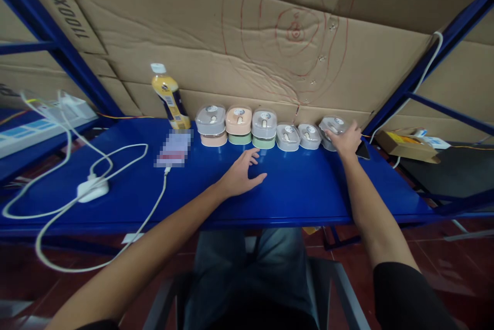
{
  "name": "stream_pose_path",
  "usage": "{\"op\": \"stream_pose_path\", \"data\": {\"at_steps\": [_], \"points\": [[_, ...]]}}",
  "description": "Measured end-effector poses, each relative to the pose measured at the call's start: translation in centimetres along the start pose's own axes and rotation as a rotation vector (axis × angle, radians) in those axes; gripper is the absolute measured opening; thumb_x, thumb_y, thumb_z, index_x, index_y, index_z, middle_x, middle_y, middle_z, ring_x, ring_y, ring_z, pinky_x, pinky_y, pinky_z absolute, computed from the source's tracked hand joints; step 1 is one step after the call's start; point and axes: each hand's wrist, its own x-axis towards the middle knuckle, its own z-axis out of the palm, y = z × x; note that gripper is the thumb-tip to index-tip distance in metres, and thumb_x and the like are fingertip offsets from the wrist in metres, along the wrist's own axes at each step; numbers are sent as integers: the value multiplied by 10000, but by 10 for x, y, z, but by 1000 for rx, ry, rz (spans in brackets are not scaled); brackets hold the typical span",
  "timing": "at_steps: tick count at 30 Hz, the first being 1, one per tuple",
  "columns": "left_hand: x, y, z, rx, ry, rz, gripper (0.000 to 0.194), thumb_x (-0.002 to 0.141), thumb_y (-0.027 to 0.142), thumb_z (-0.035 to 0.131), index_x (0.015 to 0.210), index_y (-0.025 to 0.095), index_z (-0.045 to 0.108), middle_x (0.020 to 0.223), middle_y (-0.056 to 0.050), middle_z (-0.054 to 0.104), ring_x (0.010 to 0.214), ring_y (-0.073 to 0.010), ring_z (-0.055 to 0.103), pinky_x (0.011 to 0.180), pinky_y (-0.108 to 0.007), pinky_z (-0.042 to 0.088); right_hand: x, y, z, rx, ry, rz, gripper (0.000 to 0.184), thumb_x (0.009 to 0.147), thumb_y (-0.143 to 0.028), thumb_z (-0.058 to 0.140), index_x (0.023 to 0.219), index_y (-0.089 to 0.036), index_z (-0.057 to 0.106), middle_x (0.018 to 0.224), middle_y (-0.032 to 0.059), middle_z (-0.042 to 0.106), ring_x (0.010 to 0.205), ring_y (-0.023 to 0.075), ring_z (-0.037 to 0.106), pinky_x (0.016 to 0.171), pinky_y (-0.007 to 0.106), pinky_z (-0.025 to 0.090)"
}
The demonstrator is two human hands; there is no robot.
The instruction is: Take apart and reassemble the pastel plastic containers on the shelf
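A row of small lidded boxes with clear tops stands along the back of the blue table. At the right end, my right hand (346, 140) is closed around a grey lidded box (332, 126), covering part of it. Two single grey boxes, one (288, 137) beside the other (309, 136), stand to its left. Further left are three stacks of two: a grey box (264, 120) over a green one (264, 142), a peach box (238, 119) over green, and a grey box (210, 120) over peach. My left hand (244, 173), fingers apart and holding nothing, is just in front of the stacks.
A yellow drink bottle (170, 96) stands at the back left, near a blurred-out phone-like item (173, 149) on a white cable. A white charger (92, 189) with looped cables lies left. Cardboard (185, 31) walls the back; blue frame posts (455, 57) rise at both sides.
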Motion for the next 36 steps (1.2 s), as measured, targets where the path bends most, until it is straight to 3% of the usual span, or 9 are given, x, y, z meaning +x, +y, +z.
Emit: {"op": "stream_pose_path", "data": {"at_steps": [3,6,13,18,22,25,29,33,36], "points": [[1,0,0,10,-7,7,707,960,440,781,1544,222,449,1368,-146,661,1168,-298,735,1042,-553,649,-11,-10,-4,8,82,-227,911,879,-643,697,1552,-69,481,1577,347,524,1469,520,502,1188,719,439],[1,0,-1,21,-20,-2,679,964,444,768,1527,214,465,1349,-147,663,1162,-302,731,1046,-565,644,-35,-33,-7,-2,-87,-584,661,975,-456,575,1528,-96,551,1658,288,508,1544,468,466,1257,681,408],[2,2,-2,30,-30,-5,636,967,452,757,1501,220,501,1335,-138,669,1164,-303,733,1059,-560,642,-86,-79,0,-3,-441,-855,818,847,-197,628,1645,-82,490,1805,240,393,1674,482,336,1340,721,307],[3,3,-2,25,-35,-21,628,957,440,763,1493,218,521,1330,-136,673,1168,-307,735,1072,-552,640,-102,-84,-6,2,-545,-893,900,799,-182,662,1673,-98,462,1782,224,442,1656,476,379,1354,712,297],[3,4,-2,32,-48,-27,633,959,446,753,1492,200,516,1332,-151,669,1171,-316,733,1079,-569,635,-122,-85,-35,49,-520,-851,666,896,-385,694,1491,-98,611,1629,267,578,1529,508,505,1306,690,380],[4,5,-2,31,-51,-21,625,960,440,749,1488,197,519,1331,-151,671,1175,-316,734,1089,-576,629,-138,-85,-59,60,-464,-687,613,958,-639,671,1292,-126,689,1384,295,681,1372,541,603,1199,714,472],[4,7,-3,-12,-42,-15,709,907,484,836,1486,210,532,1358,-147,678,1232,-333,726,1113,-574,621,-152,-83,-72,22,-495,-502,781,887,-752,747,1356,-136,646,1377,320,662,1297,582,645,1068,759,539],[4,4,-4,-100,-36,-38,1009,744,554,993,1549,222,484,1500,-190,636,1393,-392,666,1202,-629,560,-152,-82,-70,195,-696,-764,763,899,-614,796,1505,-204,582,1519,245,644,1386,502,643,1139,720,532],[4,-1,-4,-145,-32,-43,1246,617,571,1064,1625,223,417,1614,-241,560,1506,-449,583,1266,-680,482,-152,-87,-68,408,-842,-982,1052,782,-665,913,1647,-257,475,1692,204,530,1568,458,510,1261,685,459]]}}
